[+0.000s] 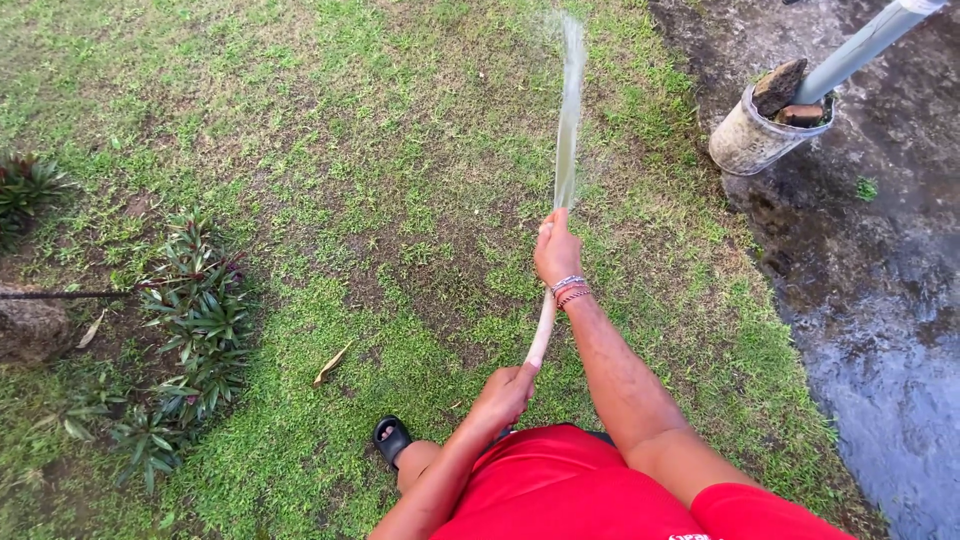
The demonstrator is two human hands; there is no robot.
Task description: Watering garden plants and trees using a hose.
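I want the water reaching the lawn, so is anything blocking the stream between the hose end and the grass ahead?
Nothing visible does. The stream leaves the hose at the right hand and arcs over open grass; the bucket sits off to the right.

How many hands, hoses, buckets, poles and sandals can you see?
Hands: 2, the left hand and the right hand, both gripping the hose
Hose: 1
Bucket: 1
Pole: 1
Sandal: 1
Total: 6

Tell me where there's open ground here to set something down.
Open grass lies between the plants and the water stream. A strip runs between the right hand and the wet pavement. It is crowded by the bucket.
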